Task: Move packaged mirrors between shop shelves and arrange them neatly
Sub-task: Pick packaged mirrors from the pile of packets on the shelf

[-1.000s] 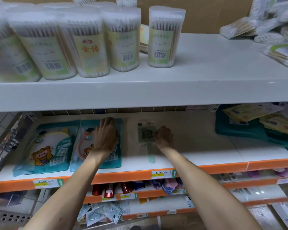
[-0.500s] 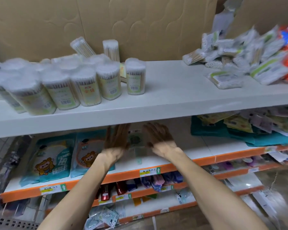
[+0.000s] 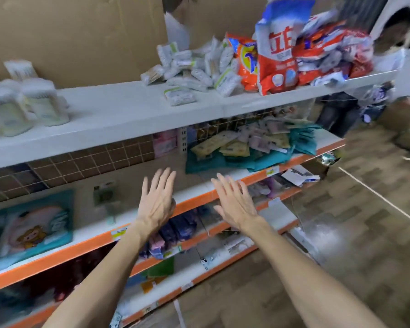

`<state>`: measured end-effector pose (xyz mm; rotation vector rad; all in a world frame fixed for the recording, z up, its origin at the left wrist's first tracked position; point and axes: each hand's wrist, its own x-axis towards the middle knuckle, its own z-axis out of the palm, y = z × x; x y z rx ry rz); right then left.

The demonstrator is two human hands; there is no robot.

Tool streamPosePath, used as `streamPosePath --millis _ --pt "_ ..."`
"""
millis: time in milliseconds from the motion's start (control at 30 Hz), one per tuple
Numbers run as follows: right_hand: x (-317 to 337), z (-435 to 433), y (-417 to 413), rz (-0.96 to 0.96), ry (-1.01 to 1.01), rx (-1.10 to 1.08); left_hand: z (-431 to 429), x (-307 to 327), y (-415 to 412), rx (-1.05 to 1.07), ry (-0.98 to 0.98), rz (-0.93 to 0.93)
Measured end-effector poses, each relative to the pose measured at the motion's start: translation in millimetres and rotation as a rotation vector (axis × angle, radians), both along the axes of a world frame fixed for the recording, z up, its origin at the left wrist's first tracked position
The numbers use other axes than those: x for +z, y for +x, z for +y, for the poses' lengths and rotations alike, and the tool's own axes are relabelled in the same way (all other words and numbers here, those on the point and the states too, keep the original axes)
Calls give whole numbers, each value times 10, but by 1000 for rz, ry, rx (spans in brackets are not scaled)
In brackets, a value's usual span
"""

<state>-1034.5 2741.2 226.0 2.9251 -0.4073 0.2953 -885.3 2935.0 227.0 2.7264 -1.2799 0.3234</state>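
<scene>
Mirror (image 3: 104,195): one pack, green card, lies flat on the middle shelf (image 3: 128,185). It sits between the teal pack (image 3: 36,228) to its left and the hands to its right, touching neither. Blurred; no print readable.

Axis: long axis runs back to front across the shelf. The head points to the back wall, the handle to the orange lip. It looks roughly square to the lip, not skewed.

Left hand (image 3: 158,202): fingers straight and spread, nothing in it, in front of the lip, near the mirror but apart from it.
Right hand (image 3: 234,204): the same, spread and bare, further right.

Judgement: this mirror seems set down, and the free hands suggest the next one is to be fetched. Which shelf holds more I cannot tell.

To do it well: take the next pack by its card edges, not the handle. Lay it just beside this one, head to the back, handle to the lip, axes parallel, fronts level.

Further out: a loose heap (image 3: 242,143) of packets on the same shelf to the right, tubs (image 3: 40,107) and bags (image 3: 277,50) above.
</scene>
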Motion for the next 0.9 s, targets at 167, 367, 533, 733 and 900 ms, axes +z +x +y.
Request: streamPosePath --millis 167,367,533,733,900 --pt "-1 -918 -1307 37 31 -182 -866 -70 -917 -130 -7 0" --pt "135 -1591 -2078 39 53 -300 -1663 53 -1484 -188 0 21" --pt "168 -2163 -2185 11 68 -335 -2392 105 -1601 -227 -11 32" --pt "193 -3151 -2169 22 63 -329 -3573 56 -1467 -215 -31 82" --pt "414 -4048 -2006 22 46 -342 -4360 233 -1259 -206 -66 103"
